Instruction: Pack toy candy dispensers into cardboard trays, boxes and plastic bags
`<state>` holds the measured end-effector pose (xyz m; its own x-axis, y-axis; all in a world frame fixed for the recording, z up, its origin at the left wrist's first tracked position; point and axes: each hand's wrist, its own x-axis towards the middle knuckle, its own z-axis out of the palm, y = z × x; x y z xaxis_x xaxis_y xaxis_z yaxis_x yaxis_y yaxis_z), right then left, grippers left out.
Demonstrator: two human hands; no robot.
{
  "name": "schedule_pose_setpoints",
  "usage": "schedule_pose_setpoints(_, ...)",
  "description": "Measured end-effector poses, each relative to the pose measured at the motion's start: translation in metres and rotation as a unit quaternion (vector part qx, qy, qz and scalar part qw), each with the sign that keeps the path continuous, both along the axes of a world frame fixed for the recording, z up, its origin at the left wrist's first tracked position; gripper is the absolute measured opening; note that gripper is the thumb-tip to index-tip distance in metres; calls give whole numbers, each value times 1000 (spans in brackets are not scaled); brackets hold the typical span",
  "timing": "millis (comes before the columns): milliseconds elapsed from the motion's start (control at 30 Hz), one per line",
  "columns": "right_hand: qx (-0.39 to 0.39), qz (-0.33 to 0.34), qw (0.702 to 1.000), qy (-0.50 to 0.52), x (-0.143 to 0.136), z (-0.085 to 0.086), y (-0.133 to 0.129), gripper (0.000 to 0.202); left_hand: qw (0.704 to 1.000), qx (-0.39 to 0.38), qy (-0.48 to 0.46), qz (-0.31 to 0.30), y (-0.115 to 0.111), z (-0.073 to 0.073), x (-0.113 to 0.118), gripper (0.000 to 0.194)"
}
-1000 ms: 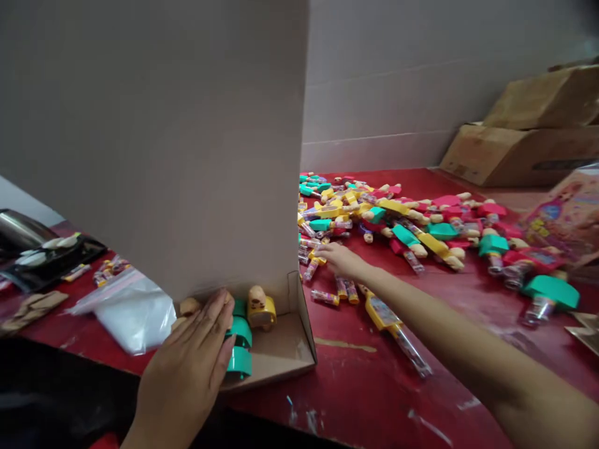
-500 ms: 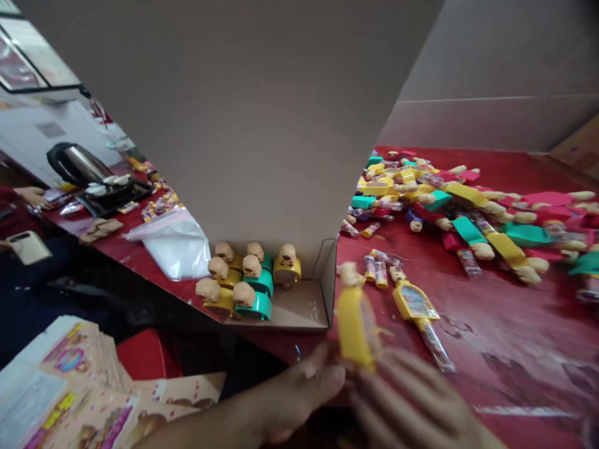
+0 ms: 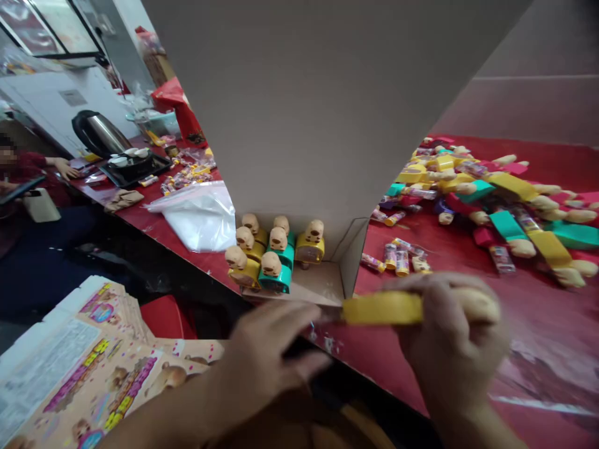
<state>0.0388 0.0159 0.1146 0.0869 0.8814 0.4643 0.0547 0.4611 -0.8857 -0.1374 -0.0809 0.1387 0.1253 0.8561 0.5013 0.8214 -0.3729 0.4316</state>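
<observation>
A yellow toy (image 3: 384, 308) with a bear-shaped head lies sideways in my right hand (image 3: 453, 349), whose fingers wrap around its head end. Its other end points left, toward my left hand (image 3: 266, 355). That hand is blurred by motion, with thumb and fingers apart near the toy's end; whether they touch it I cannot tell. Just beyond both hands, a cardboard box (image 3: 349, 262) with a tall raised flap holds several yellow and green bear-headed toys (image 3: 276, 271), standing in rows on its left side.
Many colourful toys (image 3: 524, 199) are heaped on the red table (image 3: 538, 318) at right, with small candy tubes (image 3: 401, 262) nearer. At left are plastic bags (image 3: 199, 215), a kettle (image 3: 105, 134) and a seated person (image 3: 28, 162). Printed cardboard (image 3: 93, 368) lies in the lower left.
The yellow toy has turned from upright to lying sideways, now gripped by its head end in my right hand. My left hand has moved left and parted its fingers. The view has shifted.
</observation>
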Motion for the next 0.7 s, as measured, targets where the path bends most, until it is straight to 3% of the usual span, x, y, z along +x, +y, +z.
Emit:
schedule_pose_setpoints(33,46,-46,998,18,-11,1,9,17,998,54,28,6,4,7,-13,23)
schedule_pose_setpoints(100,136,-76,988,17,-34,-1,26,12,985,129,107,34,18,19,-35,22)
schedule_pose_setpoints(167,190,-61,980,-17,-52,-7,39,11,971,123,206,17,35,26,-46,25)
schedule_pose_setpoints(267,220,-36,972,-78,-66,-12,47,14,948,89,303,34,53,23,-47,30)
schedule_pose_setpoints(367,236,-25,961,-139,-71,-12,48,14,937,123,321,56,58,15,-44,33)
schedule_pose_setpoints(567,252,-34,933,-253,-89,-24,42,5,939,135,315,13,65,12,-49,45)
schedule_pose_setpoints(700,253,-1,931,-264,-63,-26,50,24,941,151,303,10,60,8,-57,52)
